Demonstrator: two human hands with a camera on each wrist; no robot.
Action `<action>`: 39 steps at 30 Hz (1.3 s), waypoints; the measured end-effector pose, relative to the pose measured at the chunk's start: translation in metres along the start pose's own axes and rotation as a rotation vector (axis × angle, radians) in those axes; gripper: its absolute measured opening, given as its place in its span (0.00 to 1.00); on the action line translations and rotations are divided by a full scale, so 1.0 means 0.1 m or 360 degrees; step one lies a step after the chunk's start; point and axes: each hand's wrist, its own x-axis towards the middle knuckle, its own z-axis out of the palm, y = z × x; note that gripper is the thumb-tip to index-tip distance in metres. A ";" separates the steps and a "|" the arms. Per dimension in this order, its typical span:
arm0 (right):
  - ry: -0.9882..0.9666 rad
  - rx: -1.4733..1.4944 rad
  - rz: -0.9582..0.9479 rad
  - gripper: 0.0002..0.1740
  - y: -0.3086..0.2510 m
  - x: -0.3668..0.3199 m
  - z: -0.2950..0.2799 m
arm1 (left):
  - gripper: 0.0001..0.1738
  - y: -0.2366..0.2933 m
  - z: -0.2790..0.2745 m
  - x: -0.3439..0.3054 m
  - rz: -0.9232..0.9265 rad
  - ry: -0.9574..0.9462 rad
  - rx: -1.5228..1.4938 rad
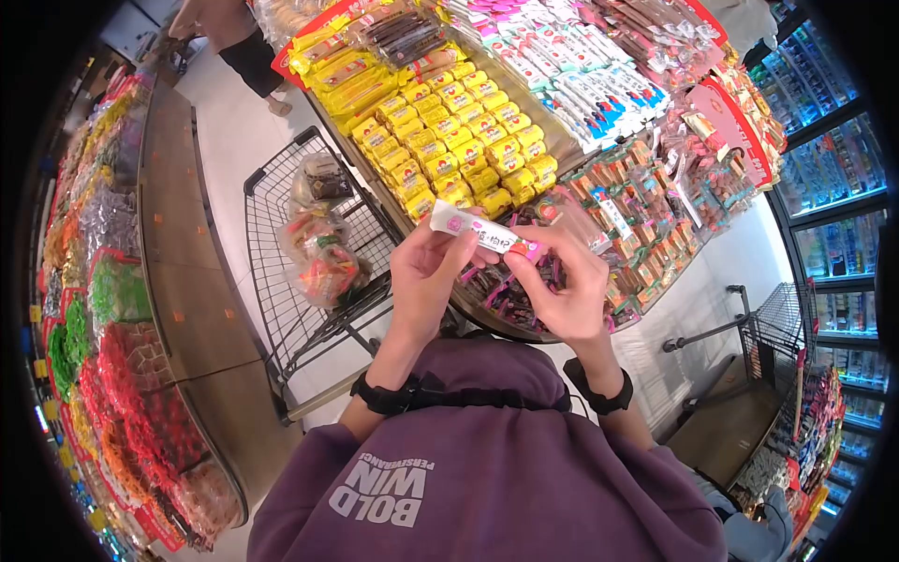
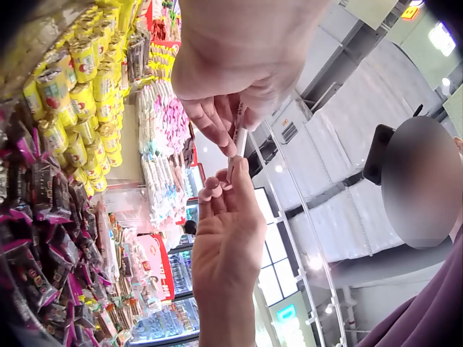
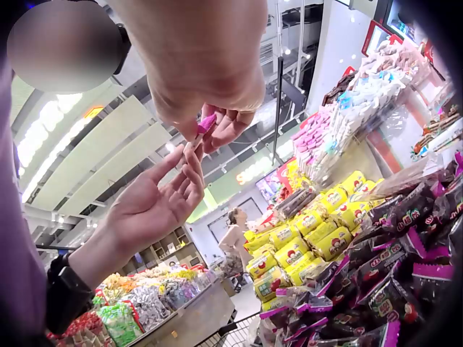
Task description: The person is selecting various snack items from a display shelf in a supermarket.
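Btwn L hand (image 1: 421, 283) & R hand (image 1: 571, 288): white pkt (image 1: 483, 236), one end pinched in each.

Small packet (image 1: 487, 236) is coloured white, printed with pink and dark characters, tipped in pink. Rolls (image 1: 461, 139) are wrapped in yellow, marked with red. Dark packets (image 3: 388, 264) are edged in magenta. Sweatshirt (image 1: 534, 487) is coloured purple, lettered in white. Wrist straps (image 1: 615, 401) are coloured black.

Lit coolers (image 1: 833, 164) line a pale floor (image 1: 220, 159) beneath bright ceiling lights (image 2: 441, 39).
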 end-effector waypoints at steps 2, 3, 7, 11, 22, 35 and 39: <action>-0.0044 0.0050 0.0060 0.15 0.00 0.01 0.02 | 0.17 0.01 -0.02 -0.01 0.0003 0.0002 -0.0025; -0.0078 0.0090 0.0098 0.14 -0.01 0.02 0.03 | 0.17 0.00 -0.05 -0.03 -0.0002 0.0001 -0.0049; -0.0184 0.0174 0.0165 0.14 0.00 0.02 0.02 | 0.16 -0.07 -0.14 -0.07 0.0054 -0.0029 -0.0102; -0.0123 0.0076 -0.0142 0.15 -0.03 0.05 -0.01 | 0.14 -0.10 -0.16 -0.05 0.0090 -0.0084 -0.0077; -0.0214 0.0010 -0.0056 0.19 0.14 -0.09 0.05 | 0.18 0.17 0.22 0.03 0.0702 -0.0313 0.1155; -0.0018 0.0193 0.0030 0.18 0.03 -0.02 -0.02 | 0.20 0.10 0.17 0.07 0.0409 -0.0162 0.0564; -0.0055 0.0006 -0.0141 0.18 0.00 0.03 -0.06 | 0.21 0.09 0.04 0.09 0.0408 -0.0301 0.0566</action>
